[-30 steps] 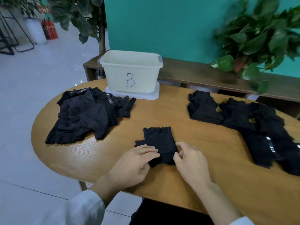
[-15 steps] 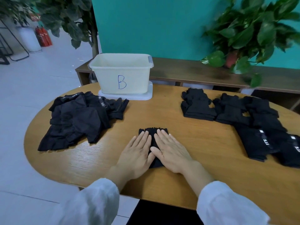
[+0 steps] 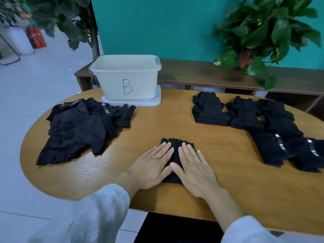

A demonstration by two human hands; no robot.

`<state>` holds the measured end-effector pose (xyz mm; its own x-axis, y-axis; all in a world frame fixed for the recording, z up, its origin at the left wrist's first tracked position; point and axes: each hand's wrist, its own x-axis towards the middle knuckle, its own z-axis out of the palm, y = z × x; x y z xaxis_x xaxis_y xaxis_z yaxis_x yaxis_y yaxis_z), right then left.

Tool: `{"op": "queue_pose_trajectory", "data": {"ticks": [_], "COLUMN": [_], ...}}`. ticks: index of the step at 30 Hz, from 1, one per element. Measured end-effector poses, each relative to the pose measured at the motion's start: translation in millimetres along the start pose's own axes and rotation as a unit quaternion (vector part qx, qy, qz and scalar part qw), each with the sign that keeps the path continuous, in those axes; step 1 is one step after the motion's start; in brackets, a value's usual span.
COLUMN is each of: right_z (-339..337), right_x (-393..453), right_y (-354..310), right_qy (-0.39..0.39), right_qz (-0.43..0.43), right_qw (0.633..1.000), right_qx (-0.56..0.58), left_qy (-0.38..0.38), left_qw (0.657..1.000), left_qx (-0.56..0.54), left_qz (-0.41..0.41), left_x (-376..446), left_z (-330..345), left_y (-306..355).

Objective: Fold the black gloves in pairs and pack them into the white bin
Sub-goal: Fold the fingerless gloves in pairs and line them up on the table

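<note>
Folded black glove pair (image 3: 175, 155) lies at near-centre of round wooden table (image 3: 228, 181). Left hand (image 3: 152, 167) & right hand (image 3: 194, 170) both press flat on it, fingers straight, gripping nothing, thumbs nearly touching. Loose heap of black gloves (image 3: 82, 130) to the left; neater stacks of black gloves (image 3: 254, 127) to the right. White bin (image 3: 125, 77), marked "B", stands on its lid (image 3: 154, 100) at table's far edge, well apart from hands.
</note>
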<state>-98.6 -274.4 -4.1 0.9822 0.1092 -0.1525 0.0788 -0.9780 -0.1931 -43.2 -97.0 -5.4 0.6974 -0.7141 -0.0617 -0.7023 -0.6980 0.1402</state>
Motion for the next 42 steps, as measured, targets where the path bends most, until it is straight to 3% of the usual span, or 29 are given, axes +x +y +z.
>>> {"op": "queue_pose_trajectory", "data": {"ticks": [4, 9, 13, 24, 30, 42], "right_z": [-2.5, -12.8, -0.3, -12.1, -30.7, -51.6], "right_x": [-23.5, -42.2, -51.0, -22.2, -22.6, 8.8], "right_y": [20.3, 25.4, 14.7, 27.3, 15.4, -49.8], "right_qy": [0.0, 0.049, 0.0, -0.009, 0.112, 0.15], "right_qz": [-0.018, -0.041, -0.051, -0.044, -0.034, -0.078], "right_qw": [1.0, 0.998, 0.999, 0.999, 0.992, 0.985], "right_qx": [0.0, -0.002, -0.011, 0.013, 0.055, 0.032], "left_qy": [0.004, 0.079, 0.036, 0.009, 0.099, 0.224], "left_qw": [1.0, 0.994, 0.999, 0.999, 0.992, 0.957], "left_qx": [-0.019, -0.074, -0.018, -0.014, -0.049, -0.058], "left_qz": [0.005, -0.014, 0.004, -0.042, -0.061, -0.174], "left_x": [-6.2, -22.0, -34.4, -11.3, -24.7, -84.0], "left_z": [3.6, 3.5, 16.2, 8.8, -6.9, -43.7], "left_y": [21.3, 29.7, 33.1, 30.1, 18.2, -52.1]}}
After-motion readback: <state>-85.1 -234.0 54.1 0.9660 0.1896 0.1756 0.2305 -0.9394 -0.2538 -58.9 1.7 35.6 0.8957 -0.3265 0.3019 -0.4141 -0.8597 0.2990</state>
